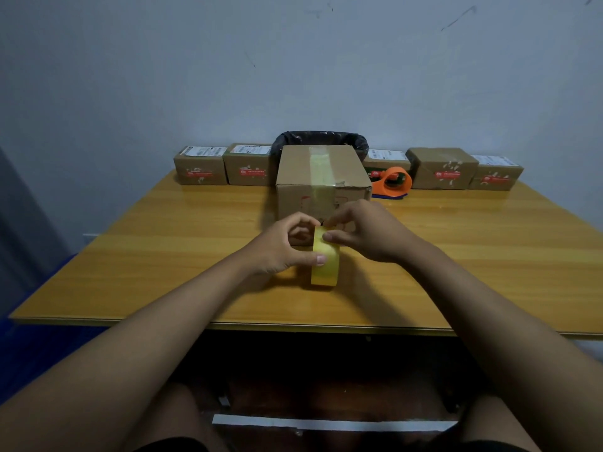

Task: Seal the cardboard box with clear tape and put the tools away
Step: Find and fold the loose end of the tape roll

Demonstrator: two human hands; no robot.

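We held the tape roll (324, 265) upright on edge just before the box (321, 184), left hand (280, 246) gripping its side. Our right hand (365, 233) pinched at the roll's top, likely seeking the tape's end; its band pointed straight at the box

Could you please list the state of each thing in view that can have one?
Big box: closed, taped along the top.
Tape roll: upright on the table, held by both hands.
Left hand: grip on the roll.
Right hand: fingers at the roll's top.
Dispenser: resting behind the box.
Small boxes: closed.
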